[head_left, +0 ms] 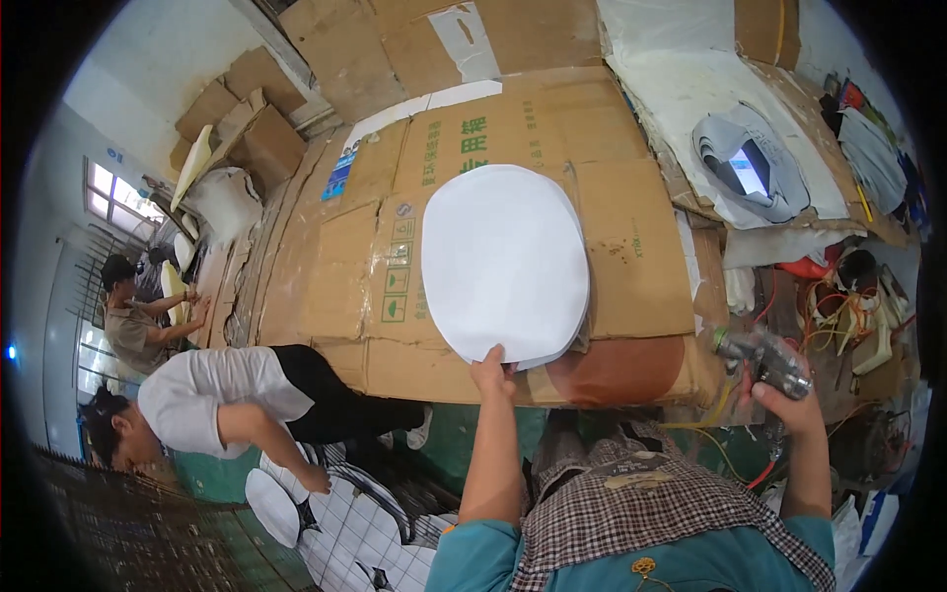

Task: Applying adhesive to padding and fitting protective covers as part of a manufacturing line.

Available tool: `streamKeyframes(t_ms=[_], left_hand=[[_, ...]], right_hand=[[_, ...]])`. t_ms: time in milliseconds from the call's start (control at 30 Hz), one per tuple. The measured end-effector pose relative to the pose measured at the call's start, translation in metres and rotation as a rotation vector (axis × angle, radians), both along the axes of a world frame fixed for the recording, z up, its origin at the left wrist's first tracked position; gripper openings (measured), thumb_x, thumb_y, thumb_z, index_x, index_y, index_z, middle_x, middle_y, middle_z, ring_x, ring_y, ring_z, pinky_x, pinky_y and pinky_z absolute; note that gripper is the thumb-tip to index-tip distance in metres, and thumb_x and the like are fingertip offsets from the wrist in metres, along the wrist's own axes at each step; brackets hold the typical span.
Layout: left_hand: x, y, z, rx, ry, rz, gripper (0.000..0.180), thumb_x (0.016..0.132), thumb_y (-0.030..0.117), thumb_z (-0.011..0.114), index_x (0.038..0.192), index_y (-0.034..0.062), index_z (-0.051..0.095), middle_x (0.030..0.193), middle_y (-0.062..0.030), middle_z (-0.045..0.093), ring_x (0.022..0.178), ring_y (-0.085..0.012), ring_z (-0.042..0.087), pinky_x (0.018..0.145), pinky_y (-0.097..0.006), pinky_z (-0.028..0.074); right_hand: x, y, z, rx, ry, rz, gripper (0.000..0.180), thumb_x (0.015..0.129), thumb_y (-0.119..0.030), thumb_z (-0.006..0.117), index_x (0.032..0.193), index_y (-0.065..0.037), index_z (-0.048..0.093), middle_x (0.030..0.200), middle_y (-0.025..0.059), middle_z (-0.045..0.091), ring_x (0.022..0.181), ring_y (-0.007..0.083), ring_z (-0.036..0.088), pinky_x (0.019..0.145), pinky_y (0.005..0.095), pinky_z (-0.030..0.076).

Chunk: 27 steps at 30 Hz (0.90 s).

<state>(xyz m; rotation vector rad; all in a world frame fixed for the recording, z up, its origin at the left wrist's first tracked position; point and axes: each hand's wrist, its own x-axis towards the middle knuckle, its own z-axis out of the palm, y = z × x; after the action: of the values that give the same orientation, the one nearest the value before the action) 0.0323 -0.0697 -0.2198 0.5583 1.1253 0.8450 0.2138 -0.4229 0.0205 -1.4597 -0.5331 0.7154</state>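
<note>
A white oval panel (505,259) lies on the cardboard-covered table, with the edge of at least one more like it showing underneath on the right. My left hand (492,373) pinches its near edge, thumb on top and fingers below. Off to the right, past the table's corner, my right hand (786,397) is closed around a grimy spray gun (764,361). Its nozzle points left, and a red hose runs down below the hand. The spray gun is apart from the panel.
Flattened cardboard (326,286) covers the table. At the back right, a phone (750,170) rests on grey cloth. Tangled hoses (838,316) and tools crowd the right side. On the left, one person (222,400) bends over white pieces; another (138,316) works farther back.
</note>
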Motion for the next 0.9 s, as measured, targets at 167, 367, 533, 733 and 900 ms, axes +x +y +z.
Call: streamKeyframes(t_ms=[167, 367, 533, 733, 900], left_hand=[[0.016, -0.004, 0.001, 0.006, 0.042, -0.076, 0.044, 0.078, -0.002, 0.056, 0.119, 0.0068, 0.042, 0.107, -0.0123, 0.054, 0.085, -0.0276, 0.058, 0.059, -0.040, 0.053], [0.015, 0.040, 0.083, 0.150, -0.379, -0.003, 0.042, 0.082, -0.003, 0.051, 0.123, -0.0049, 0.040, 0.119, -0.0170, 0.051, 0.107, -0.0289, 0.053, 0.090, -0.042, 0.049], [-0.009, 0.050, 0.214, 0.437, -0.454, 0.188, 0.037, 0.086, 0.010, 0.051, 0.120, -0.0047, 0.045, 0.113, -0.0167, 0.054, 0.103, -0.0274, 0.055, 0.087, -0.039, 0.049], [-0.095, 0.050, 0.260, 0.388, -0.960, -0.269, 0.033, 0.090, 0.019, 0.044, 0.113, -0.0031, 0.053, 0.114, -0.0178, 0.055, 0.105, -0.0295, 0.053, 0.095, -0.044, 0.040], [-0.160, 0.071, 0.254, 0.510, -0.676, 0.634, 0.034, 0.089, 0.009, 0.049, 0.120, -0.0070, 0.048, 0.121, -0.0199, 0.051, 0.110, -0.0300, 0.050, 0.099, -0.042, 0.038]], right_hand=[[-0.007, 0.005, -0.005, 0.040, -0.022, 0.170, 0.055, 0.078, -0.007, 0.065, 0.127, 0.002, 0.041, 0.085, 0.0085, 0.058, 0.073, 0.0135, 0.058, 0.065, 0.0271, 0.051], [-0.001, 0.013, -0.014, 0.147, 0.057, 0.107, 0.047, 0.084, -0.007, 0.060, 0.127, 0.001, 0.041, 0.089, 0.0071, 0.058, 0.081, 0.0133, 0.058, 0.070, 0.0261, 0.050], [-0.009, 0.008, -0.019, 0.161, 0.053, 0.182, 0.047, 0.086, -0.008, 0.058, 0.128, 0.001, 0.040, 0.092, 0.0073, 0.058, 0.084, 0.0136, 0.058, 0.075, 0.0262, 0.048], [-0.012, -0.007, -0.020, 0.123, 0.194, 0.194, 0.055, 0.086, -0.010, 0.060, 0.134, 0.000, 0.035, 0.093, 0.0065, 0.059, 0.085, 0.0122, 0.058, 0.076, 0.0260, 0.048], [-0.018, -0.008, -0.016, 0.006, 0.028, 0.282, 0.056, 0.084, -0.010, 0.063, 0.133, -0.001, 0.037, 0.092, 0.0038, 0.060, 0.084, 0.0104, 0.057, 0.074, 0.0254, 0.048]])
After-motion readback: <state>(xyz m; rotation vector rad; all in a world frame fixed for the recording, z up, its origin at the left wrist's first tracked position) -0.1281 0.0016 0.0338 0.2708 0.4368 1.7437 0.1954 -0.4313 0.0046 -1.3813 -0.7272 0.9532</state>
